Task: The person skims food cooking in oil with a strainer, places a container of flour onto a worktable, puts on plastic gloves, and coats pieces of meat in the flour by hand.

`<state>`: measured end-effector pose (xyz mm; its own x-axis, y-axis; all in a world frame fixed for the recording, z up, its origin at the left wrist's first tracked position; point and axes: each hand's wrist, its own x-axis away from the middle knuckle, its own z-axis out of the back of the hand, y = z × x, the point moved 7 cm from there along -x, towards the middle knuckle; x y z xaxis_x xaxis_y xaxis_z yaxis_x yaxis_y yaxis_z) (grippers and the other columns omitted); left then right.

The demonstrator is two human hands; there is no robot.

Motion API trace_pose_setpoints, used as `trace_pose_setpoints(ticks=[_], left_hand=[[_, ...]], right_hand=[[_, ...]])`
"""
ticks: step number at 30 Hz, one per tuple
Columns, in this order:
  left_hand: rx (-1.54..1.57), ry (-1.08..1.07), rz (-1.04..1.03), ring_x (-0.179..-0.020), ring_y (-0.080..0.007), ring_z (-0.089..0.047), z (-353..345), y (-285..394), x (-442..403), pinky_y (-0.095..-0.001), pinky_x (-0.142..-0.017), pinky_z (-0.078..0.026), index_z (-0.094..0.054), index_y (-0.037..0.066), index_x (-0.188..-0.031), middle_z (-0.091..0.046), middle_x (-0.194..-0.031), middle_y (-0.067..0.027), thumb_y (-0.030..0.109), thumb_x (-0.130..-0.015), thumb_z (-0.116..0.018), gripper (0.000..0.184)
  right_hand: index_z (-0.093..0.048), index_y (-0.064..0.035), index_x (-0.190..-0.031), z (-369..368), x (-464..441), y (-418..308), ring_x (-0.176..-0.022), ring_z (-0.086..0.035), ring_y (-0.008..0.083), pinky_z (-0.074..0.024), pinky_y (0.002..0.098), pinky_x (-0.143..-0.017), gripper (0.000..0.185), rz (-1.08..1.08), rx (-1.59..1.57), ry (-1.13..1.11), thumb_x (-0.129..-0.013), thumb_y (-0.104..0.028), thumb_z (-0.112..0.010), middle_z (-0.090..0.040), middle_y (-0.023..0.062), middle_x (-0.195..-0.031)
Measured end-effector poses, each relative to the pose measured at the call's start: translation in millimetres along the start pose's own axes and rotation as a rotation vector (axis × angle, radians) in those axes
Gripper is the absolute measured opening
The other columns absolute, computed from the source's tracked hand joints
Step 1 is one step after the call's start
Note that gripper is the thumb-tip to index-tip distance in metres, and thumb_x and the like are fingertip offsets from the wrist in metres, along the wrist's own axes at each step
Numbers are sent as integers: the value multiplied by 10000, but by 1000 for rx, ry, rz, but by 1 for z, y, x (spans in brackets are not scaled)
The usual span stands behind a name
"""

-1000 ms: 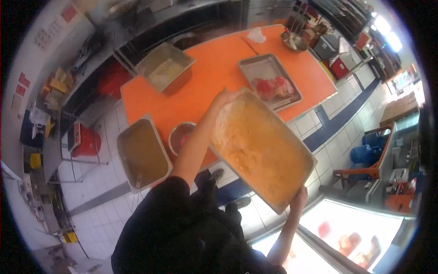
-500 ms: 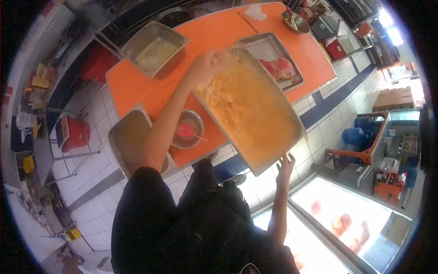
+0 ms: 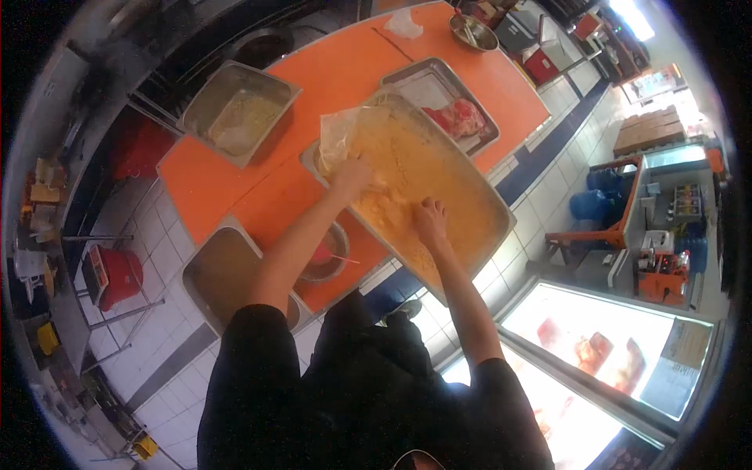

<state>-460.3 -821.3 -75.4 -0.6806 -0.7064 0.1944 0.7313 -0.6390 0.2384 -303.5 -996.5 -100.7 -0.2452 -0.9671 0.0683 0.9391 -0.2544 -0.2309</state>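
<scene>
In a large metal tray (image 3: 501, 205) lies an orange-yellow powdery coating (image 3: 462, 219), with coated pieces (image 3: 382, 205) heaped along its near left side. My left hand (image 3: 356, 178) reaches down onto these pieces, its fingers partly hidden among them. Beside it, a clear plastic bag (image 3: 335, 137) lies at the tray's left corner. My right hand (image 3: 430, 222) rests in the coating near the middle of the tray, fingers pointing away from me and slightly apart. Partly behind my left forearm is a round metal bowl (image 3: 338, 265) with something red in it.
On the orange table (image 3: 329, 70) are a deep metal pan (image 3: 270, 84) with pale contents and a shallow tray (image 3: 407, 77) holding raw meat (image 3: 458, 119). Another metal pan (image 3: 205, 270) sits near left. A lit display case (image 3: 540, 313) with meat stands to the right.
My right hand has moved from beside the tray's near edge into the coating. My left hand has come nearer, down onto the pieces. The plastic bag now shows plainly at the corner.
</scene>
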Motion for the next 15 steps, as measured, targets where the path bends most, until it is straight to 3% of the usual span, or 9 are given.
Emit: trace_pose_setpoints(ticks=[2, 4, 5, 7, 9, 13, 15], left_hand=[[9, 36, -39, -976, -365, -685, -23, -6, -12, -429, -790, -568, -694, 33, -1052, -676, -1117, -186, 110, -802, -670, 262], [-121, 87, -133, -896, -387, -672, 19, 15, -5, -463, -724, -543, -664, 8, -1013, -656, -965, -198, 208, -831, -690, 272], [-116, 78, -141, -896, -387, -672, 26, 23, -6, -463, -724, -543, -664, 8, -1013, -656, -965, -198, 208, -831, -690, 272], [185, 156, -294, -850, -388, -678, 48, 53, -7, -473, -706, -544, -692, 18, -904, -667, -934, -192, 194, -785, -707, 214], [259, 120, -247, -846, -384, -681, 83, 97, 14, -474, -717, -545, -703, 24, -820, -672, -880, -192, 166, -758, -705, 155], [374, 106, -344, -856, -377, -684, 2, 161, 8, -474, -723, -546, -724, 56, -859, -687, -872, -170, 206, -769, -703, 176], [442, 87, -367, -873, -371, -684, -2, 183, 17, -473, -731, -546, -732, 72, -881, -692, -889, -164, 220, -783, -697, 181]], right_hand=[[-726, -145, -977, 11, 6, 1, -1147, -496, 351, -389, 515, -974, 185, 14, -60, -28, -795, -135, -699, -592, 93, -1182], [-732, -145, -928, 32, 21, 1, -1152, -493, 357, -384, 510, -978, 137, 24, -118, -51, -794, -140, -705, -594, 78, -1192], [-739, -153, -901, 49, 28, -1, -1185, -478, 357, -370, 506, -997, 115, 58, -156, 17, -787, -152, -721, -593, 65, -1218], [-746, -161, -875, 82, 41, -10, -1218, -463, 357, -356, 502, -1015, 94, 102, -194, 77, -781, -164, -737, -591, 51, -1243], [-744, -177, -851, 124, 51, -26, -1299, -416, 330, -316, 513, -1051, 67, 200, -76, 256, -784, -181, -747, -529, 56, -1374], [-749, -169, -841, 149, 57, -28, -1336, -389, 326, -251, 537, -1090, 63, 160, -9, 262, -780, -171, -766, -505, 35, -1421], [-747, -186, -897, 136, 58, -14, -1300, -435, 277, -214, 544, -1093, 121, 196, 83, 203, -782, -160, -774, -571, 14, -1354]])
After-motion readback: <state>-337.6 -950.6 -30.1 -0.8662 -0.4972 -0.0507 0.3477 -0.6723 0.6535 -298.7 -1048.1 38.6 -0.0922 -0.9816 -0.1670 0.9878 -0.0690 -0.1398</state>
